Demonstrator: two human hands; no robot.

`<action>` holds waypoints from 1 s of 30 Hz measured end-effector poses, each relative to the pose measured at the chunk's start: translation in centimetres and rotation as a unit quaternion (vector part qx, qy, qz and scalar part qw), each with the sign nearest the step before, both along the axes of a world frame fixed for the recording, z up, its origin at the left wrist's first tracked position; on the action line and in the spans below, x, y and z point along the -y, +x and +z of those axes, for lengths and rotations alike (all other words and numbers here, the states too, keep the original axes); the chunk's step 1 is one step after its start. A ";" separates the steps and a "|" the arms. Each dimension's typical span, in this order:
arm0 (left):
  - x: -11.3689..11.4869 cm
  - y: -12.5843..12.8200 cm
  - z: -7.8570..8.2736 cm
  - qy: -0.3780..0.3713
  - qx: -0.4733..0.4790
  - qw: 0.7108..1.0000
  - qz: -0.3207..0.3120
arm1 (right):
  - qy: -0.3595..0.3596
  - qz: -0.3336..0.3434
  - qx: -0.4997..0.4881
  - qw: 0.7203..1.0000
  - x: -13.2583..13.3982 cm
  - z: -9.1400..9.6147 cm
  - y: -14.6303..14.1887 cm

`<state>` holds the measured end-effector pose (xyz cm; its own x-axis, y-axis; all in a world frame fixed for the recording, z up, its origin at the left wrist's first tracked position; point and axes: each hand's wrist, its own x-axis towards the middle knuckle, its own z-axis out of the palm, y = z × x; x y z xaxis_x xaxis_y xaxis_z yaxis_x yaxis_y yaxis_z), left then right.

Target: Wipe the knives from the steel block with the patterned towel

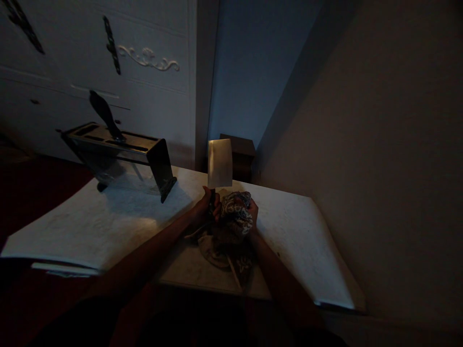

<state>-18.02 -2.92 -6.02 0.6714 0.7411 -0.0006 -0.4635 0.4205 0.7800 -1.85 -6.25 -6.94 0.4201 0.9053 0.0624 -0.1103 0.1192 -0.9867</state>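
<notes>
My left hand [209, 206] is wrapped round the dark handle of a cleaver [220, 164], whose broad blade stands upright above it. Just to the right, my right hand [253, 212] grips a bunched, patterned cloth [236, 209] close below the blade. The cloth looks apart from the metal, though the dim light makes this hard to judge. Loose folds hang or lie beneath both hands, over the table. At the left, a knife block [119, 159] with clear sides holds one knife by its black handle [104, 112] sticking up from a slot.
The white-topped table [296, 236] runs across in front of me. Behind it on the left are white cabinet doors [155, 91] with dark handles. A small brown box-like piece of furniture [241, 149] stands in the far corner, and a wall [379, 159] closes the right side.
</notes>
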 end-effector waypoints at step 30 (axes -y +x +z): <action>2.2 1.2 -1.0 0.386 -0.297 0.831 0.269 | 0.054 0.253 -0.061 0.964 1.0 1.4 -1.3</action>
